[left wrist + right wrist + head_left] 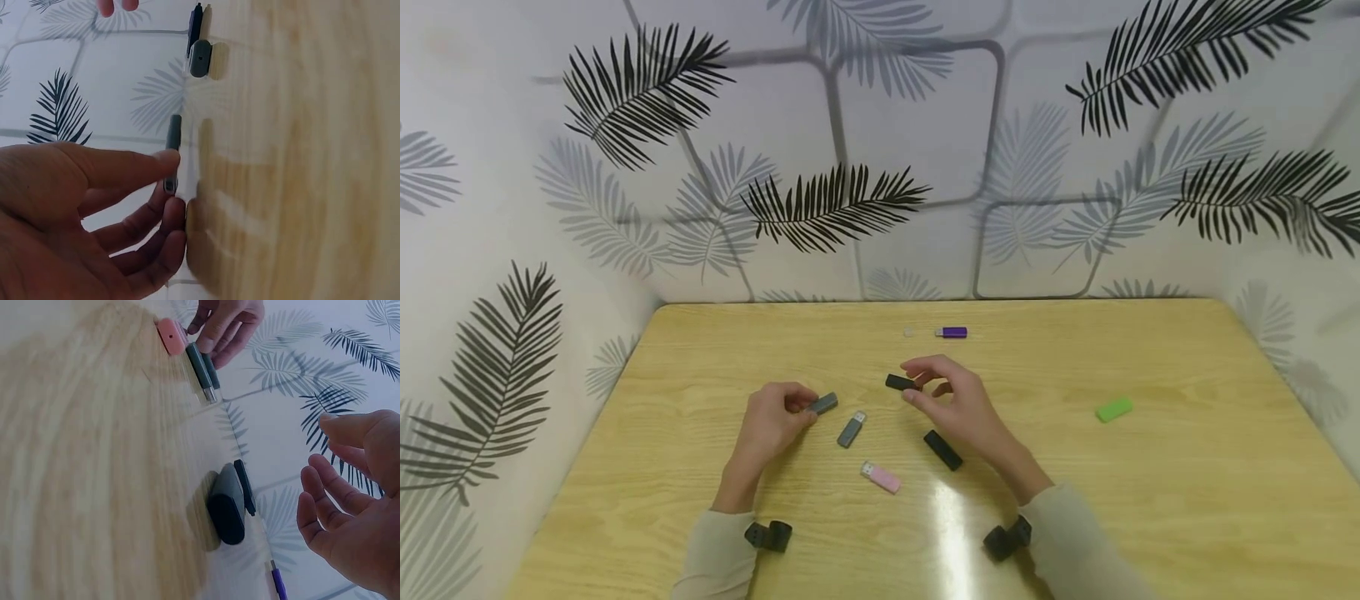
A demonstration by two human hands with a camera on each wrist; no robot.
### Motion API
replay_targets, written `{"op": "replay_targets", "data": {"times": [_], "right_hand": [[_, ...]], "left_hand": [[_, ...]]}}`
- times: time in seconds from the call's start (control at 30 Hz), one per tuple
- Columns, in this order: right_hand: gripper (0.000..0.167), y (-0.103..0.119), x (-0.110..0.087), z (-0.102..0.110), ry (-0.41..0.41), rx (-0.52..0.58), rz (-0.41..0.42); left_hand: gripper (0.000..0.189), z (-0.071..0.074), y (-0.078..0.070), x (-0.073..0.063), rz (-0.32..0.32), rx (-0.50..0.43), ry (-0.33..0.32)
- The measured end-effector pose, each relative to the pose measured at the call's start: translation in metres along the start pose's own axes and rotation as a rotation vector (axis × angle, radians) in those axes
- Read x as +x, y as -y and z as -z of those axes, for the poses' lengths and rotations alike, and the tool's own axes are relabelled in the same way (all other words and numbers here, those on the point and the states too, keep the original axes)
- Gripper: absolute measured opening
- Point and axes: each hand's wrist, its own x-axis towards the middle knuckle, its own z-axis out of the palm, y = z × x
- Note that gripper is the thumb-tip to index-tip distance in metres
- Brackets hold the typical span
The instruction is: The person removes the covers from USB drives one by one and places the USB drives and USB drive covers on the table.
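Note:
My left hand (772, 419) pinches a grey USB stick (175, 130) between thumb and fingers, its metal-looking end toward the palm in the left wrist view. A second grey USB stick (848, 433) lies just right of that hand, metal plug bared. My right hand (953, 398) is at a black USB stick (898, 382), thumb and forefinger parted beside its right end. In the right wrist view, the right hand's fingers are spread and hold nothing, with a gap to that stick (245, 487). Another black stick (943, 450) lies below the right palm.
A pink USB stick (882, 477) lies nearer me, plug to the left. Toward the back are a purple USB stick (953, 332) and a tiny pale piece (908, 332). A green stick (1114, 410) lies far right. A leaf-patterned wall (917, 250) borders the wooden table (1187, 500).

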Motion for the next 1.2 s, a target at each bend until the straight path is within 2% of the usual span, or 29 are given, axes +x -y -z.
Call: {"op": "replay_targets", "data": {"times": [0.27,0.4,0.53,0.77,0.97,1.2], "right_hand": [[0.031,0.005,-0.002,-0.008,0.022,0.031,0.054],[0.031,0.005,-0.002,-0.011,0.033,0.035,0.084],[0.031,0.005,-0.003,-0.016,0.049,0.003,0.12],[0.029,0.004,-0.005,-0.025,0.049,-0.06,0.223],[0.026,0.004,-0.006,-0.026,0.036,-0.065,0.21],[0.024,0.003,-0.007,-0.027,0.062,-0.054,0.175]], "left_hand": [[0.018,0.0,-0.009,0.0,-0.044,-0.093,0.024],[0.021,-0.002,-0.016,0.0,-0.097,-0.138,0.038],[0.022,-0.005,-0.024,-0.002,-0.148,-0.183,0.043],[0.021,-0.012,-0.036,-0.006,-0.198,-0.209,0.049],[0.021,-0.017,-0.044,-0.008,-0.233,-0.214,0.062],[0.021,-0.022,-0.047,-0.011,-0.279,-0.24,0.063]]}}
